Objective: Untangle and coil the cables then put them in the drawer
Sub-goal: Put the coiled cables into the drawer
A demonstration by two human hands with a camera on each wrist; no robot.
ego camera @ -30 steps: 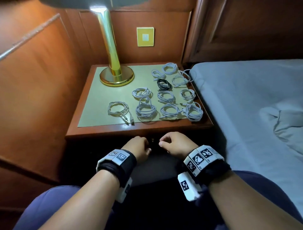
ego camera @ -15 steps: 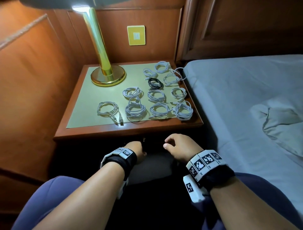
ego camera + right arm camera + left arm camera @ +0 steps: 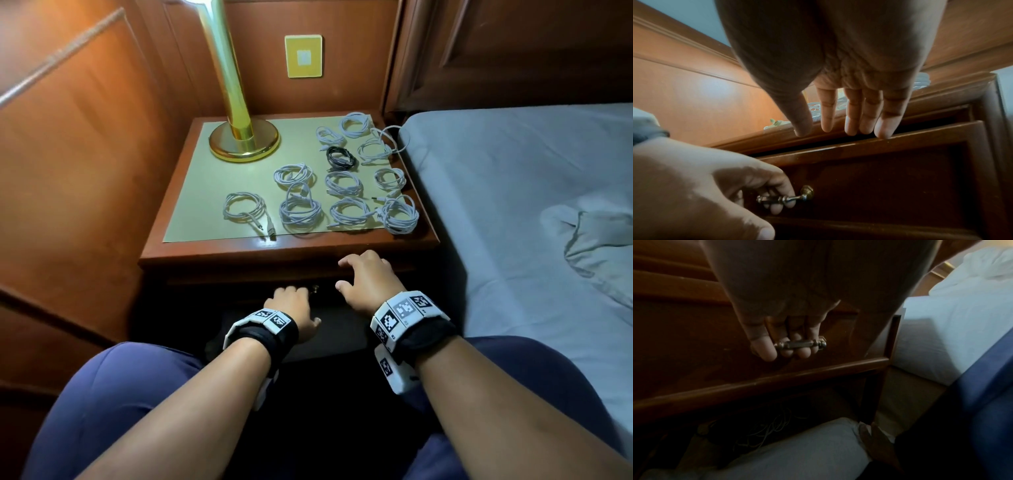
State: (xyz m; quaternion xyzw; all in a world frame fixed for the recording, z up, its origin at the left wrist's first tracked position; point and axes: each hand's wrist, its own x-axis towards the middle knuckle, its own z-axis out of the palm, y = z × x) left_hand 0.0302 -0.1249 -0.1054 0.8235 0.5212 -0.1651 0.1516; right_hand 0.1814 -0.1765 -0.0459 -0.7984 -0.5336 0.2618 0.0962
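- Since half a second earlier, the right hand had lifted from beside the handle toward the bench's front edge, its fingers uncurled; the left hand had stayed low at the drawer front.
- No brand or readable writing showed anywhere; the only markings were black-and-white square code tags on the white wrist bands, with tiny characters too small to read.
- Left hand's fingers were curled round the drawer handle, a short, shiny metal bar on a brass-coloured post, low centre in the head view.
- Right hand's fingers were spread and nearly straight, holding nothing, their tips at the top edge of the drawer.
- That drawer, dark polished wood with a recessed panel, stood slightly open: a dark gap showed between its top edge and the bench above.
- Coiled cables lay on the bench's pale green inset top, centre of the head view: about eleven thin white round coils, set apart in rows.
- One black coil lay among the white ones, toward the back.
- A brass lamp, glossy, with a round domed base and a tall stem, stood at the upper left of the bench.
- A yellow square wall plate sat on the wood panelling at top centre.
- A bed with a smooth grey-blue sheet, rumpled at the right edge, filled the right side.
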